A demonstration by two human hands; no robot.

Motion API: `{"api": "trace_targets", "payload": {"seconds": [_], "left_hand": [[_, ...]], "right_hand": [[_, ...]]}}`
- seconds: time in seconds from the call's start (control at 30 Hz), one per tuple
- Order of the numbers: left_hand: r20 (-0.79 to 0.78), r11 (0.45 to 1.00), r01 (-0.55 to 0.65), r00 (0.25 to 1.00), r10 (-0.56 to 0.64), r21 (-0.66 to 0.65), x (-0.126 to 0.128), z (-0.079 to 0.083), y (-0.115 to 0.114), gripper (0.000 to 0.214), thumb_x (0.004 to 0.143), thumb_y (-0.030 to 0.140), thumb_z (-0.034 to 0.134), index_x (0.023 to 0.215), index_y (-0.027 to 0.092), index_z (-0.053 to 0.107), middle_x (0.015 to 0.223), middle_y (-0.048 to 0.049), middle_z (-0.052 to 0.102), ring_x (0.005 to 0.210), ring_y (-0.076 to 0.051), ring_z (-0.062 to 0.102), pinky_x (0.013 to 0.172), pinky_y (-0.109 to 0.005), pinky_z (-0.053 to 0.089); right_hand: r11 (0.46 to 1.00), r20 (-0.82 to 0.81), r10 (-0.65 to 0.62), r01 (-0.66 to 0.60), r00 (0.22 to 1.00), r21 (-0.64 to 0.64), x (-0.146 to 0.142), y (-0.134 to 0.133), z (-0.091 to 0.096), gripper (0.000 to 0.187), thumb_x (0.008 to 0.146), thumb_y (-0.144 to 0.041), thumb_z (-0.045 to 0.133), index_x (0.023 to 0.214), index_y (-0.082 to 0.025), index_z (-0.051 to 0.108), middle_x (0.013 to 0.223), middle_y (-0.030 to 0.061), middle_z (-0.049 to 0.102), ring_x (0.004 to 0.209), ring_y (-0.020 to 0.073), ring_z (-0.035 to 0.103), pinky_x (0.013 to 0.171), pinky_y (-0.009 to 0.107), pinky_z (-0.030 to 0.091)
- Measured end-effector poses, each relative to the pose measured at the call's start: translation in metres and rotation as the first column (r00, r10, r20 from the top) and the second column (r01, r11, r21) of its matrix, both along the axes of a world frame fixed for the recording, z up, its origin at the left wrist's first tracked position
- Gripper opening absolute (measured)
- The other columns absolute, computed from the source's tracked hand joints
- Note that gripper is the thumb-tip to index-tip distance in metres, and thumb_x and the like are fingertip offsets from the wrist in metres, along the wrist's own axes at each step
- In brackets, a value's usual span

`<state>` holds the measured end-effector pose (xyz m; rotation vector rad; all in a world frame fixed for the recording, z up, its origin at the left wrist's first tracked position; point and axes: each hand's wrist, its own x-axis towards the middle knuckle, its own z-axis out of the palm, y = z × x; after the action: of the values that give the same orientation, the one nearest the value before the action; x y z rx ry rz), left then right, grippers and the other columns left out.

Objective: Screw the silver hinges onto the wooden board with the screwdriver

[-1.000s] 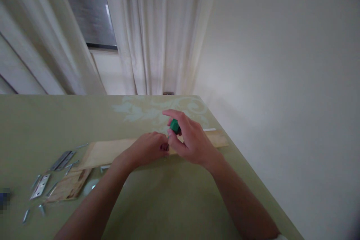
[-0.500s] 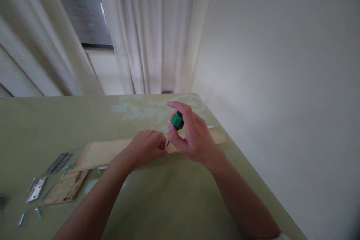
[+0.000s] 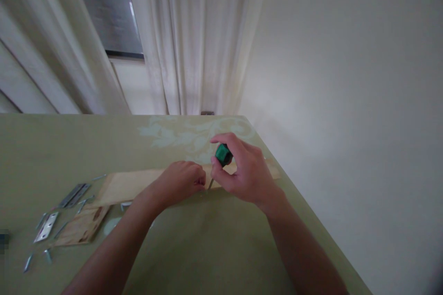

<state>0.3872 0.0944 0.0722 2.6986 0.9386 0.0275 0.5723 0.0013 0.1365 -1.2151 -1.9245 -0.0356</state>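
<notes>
My right hand [image 3: 247, 173] grips the green handle of a screwdriver [image 3: 223, 154] between thumb and fingers. Its thin shaft slants down to the left, with the tip at the near edge of a long, pale wooden board [image 3: 129, 184]. Just left of that tip, my left hand [image 3: 183, 179] rests over the board with its fingers curled closed. Whatever its fingertips may hold is hidden. Both hands cover the middle of the board, which lies flat on the green-covered table [image 3: 194, 249].
On the left lie a smaller wooden piece [image 3: 83, 226], a dark grey hinge [image 3: 74, 195], a silver metal plate with holes [image 3: 46, 227] and several screws [image 3: 28, 262]. Curtains [image 3: 180, 41] hang beyond the table. A pale wall [image 3: 339, 92] runs along its right edge.
The screwdriver and my right hand have shifted slightly right and down, and more of the shaft shows. My left hand stays at nearly the same spot. The view has shifted slightly.
</notes>
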Motion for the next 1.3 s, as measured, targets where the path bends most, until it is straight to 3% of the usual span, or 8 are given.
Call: {"api": "trace_targets", "payload": {"seconds": [0.13, 0.27, 0.4, 0.8, 1.07, 1.3], "left_hand": [[-0.041, 0.998, -0.025, 0.999, 0.028, 0.064, 0.002, 0.004, -0.003, 0.018, 0.095, 0.031, 0.067, 0.085, 0.022, 0.079, 0.092, -0.0096, 0.081, 0.089, -0.030, 0.076, 0.075, -0.035, 0.047], [-0.014, 1.000, -0.009, 1.000, 0.009, -0.008, -0.002, 0.001, 0.000, 0.013, 0.092, 0.024, 0.067, 0.088, 0.024, 0.079, 0.093, -0.0068, 0.082, 0.089, -0.028, 0.076, 0.074, -0.032, 0.047], [0.048, 0.998, 0.030, 0.999, -0.027, -0.064, -0.006, -0.005, 0.005, 0.017, 0.094, 0.023, 0.064, 0.087, 0.025, 0.079, 0.089, -0.0059, 0.081, 0.087, -0.024, 0.076, 0.074, -0.029, 0.047], [-0.011, 0.999, 0.001, 1.000, 0.000, 0.045, -0.001, 0.007, -0.005, 0.016, 0.092, 0.025, 0.063, 0.080, 0.021, 0.073, 0.088, -0.0091, 0.080, 0.083, -0.027, 0.074, 0.069, -0.031, 0.042], [0.057, 1.000, 0.029, 0.998, -0.028, -0.010, -0.003, 0.001, -0.002, 0.020, 0.096, 0.024, 0.061, 0.080, 0.022, 0.074, 0.087, -0.0068, 0.079, 0.085, -0.023, 0.075, 0.072, -0.029, 0.045], [0.021, 0.996, 0.033, 0.999, -0.035, 0.083, 0.000, 0.003, -0.007, 0.017, 0.091, 0.021, 0.062, 0.078, 0.021, 0.073, 0.088, -0.0091, 0.079, 0.087, -0.027, 0.076, 0.074, -0.032, 0.047]], "right_hand": [[0.995, 0.078, -0.008, 0.015, 0.997, -0.095, 0.001, -0.003, 0.004, 0.017, 0.094, -0.024, 0.066, 0.109, -0.024, 0.060, 0.090, -0.0014, 0.070, 0.076, 0.0144, 0.064, 0.072, 0.028, 0.046], [0.984, 0.119, -0.018, 0.038, 0.993, -0.173, 0.003, -0.005, 0.007, 0.011, 0.096, -0.024, 0.065, 0.105, -0.024, 0.058, 0.091, -0.0013, 0.069, 0.076, 0.0149, 0.061, 0.072, 0.029, 0.044], [0.984, 0.113, -0.021, 0.041, 0.993, -0.176, 0.004, -0.006, 0.009, 0.010, 0.097, -0.024, 0.064, 0.104, -0.024, 0.057, 0.092, -0.0006, 0.070, 0.077, 0.0152, 0.061, 0.072, 0.029, 0.044], [0.978, 0.198, 0.010, 0.032, 0.980, -0.207, 0.003, -0.007, 0.009, 0.004, 0.100, -0.024, 0.064, 0.101, -0.023, 0.060, 0.090, -0.0012, 0.067, 0.081, 0.0160, 0.063, 0.074, 0.030, 0.042], [0.974, 0.235, 0.029, 0.025, 0.972, -0.226, 0.003, -0.009, 0.009, 0.003, 0.102, -0.026, 0.063, 0.102, -0.023, 0.062, 0.093, 0.0003, 0.069, 0.084, 0.0175, 0.065, 0.076, 0.031, 0.044], [0.974, 0.232, 0.039, 0.015, 0.972, -0.227, 0.002, -0.009, 0.008, 0.003, 0.103, -0.026, 0.065, 0.103, -0.024, 0.063, 0.094, 0.0010, 0.071, 0.086, 0.0180, 0.066, 0.077, 0.031, 0.045]]}}
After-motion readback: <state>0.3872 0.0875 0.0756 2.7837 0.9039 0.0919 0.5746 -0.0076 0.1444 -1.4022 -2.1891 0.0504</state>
